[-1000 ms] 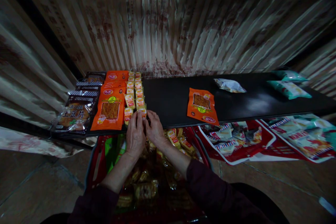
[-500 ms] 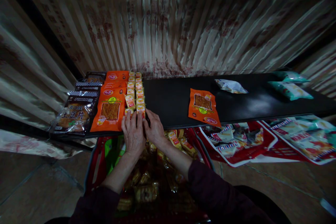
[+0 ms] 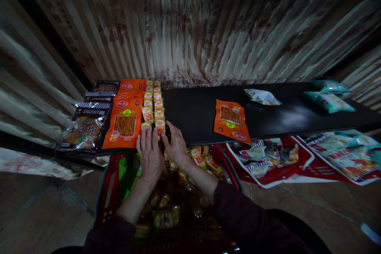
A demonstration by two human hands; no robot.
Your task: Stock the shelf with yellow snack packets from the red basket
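Two rows of small yellow wrapped snack packs (image 3: 158,105) run from the back to the front edge of the black shelf. My left hand (image 3: 150,156) lies over the front end of the left row, fingers stretched out and touching the front pack there. Beside it, my right hand (image 3: 176,146) has its index finger along the right side of the front yellow pack (image 3: 160,127), thumb bent in toward the shelf edge. Neither hand is closed round a pack. Left of the rows are orange snack bags (image 3: 125,121), overlapping in a column.
Dark potato-chip bags (image 3: 85,127) lie at the shelf's left end. A lone orange bag (image 3: 230,121), a white bag (image 3: 262,97) and green-white bags (image 3: 329,102) lie rightward on the black shelf (image 3: 190,115). Below, a red basket (image 3: 102,194) holds loose yellow packs; red baskets (image 3: 308,158) hold more bags.
My left fingers have slid slightly back toward me and spread a little, showing more of the front yellow pack. My right hand has hardly moved.
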